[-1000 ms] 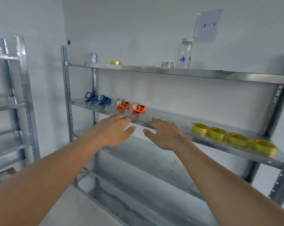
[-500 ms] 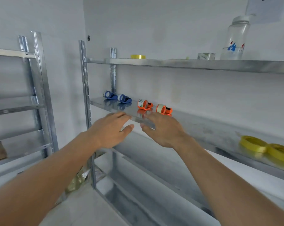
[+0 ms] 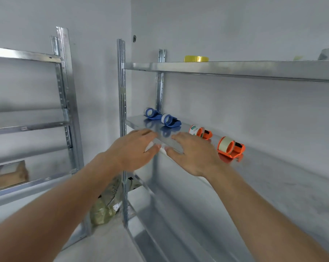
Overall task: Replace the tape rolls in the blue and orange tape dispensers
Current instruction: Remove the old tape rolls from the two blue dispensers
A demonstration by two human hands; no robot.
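Both hands' fingers are straight and relaxed, holding nothing: the left hand (image 3: 133,148) and the right hand (image 3: 194,154) hover side by side at the front edge of the middle shelf (image 3: 273,167). On that shelf, from left to right, two blue tape dispensers (image 3: 171,121) sit near the upright, then one orange dispenser (image 3: 200,131), then a second orange dispenser (image 3: 230,147) just beside the right hand. Higher up, a yellow tape roll (image 3: 196,58) lies on the top shelf (image 3: 235,68). These dispensers look like light, stiff plastic, likely to slide on the smooth metal, so I'd pinch each by its flat handle and free the roll from its hub.
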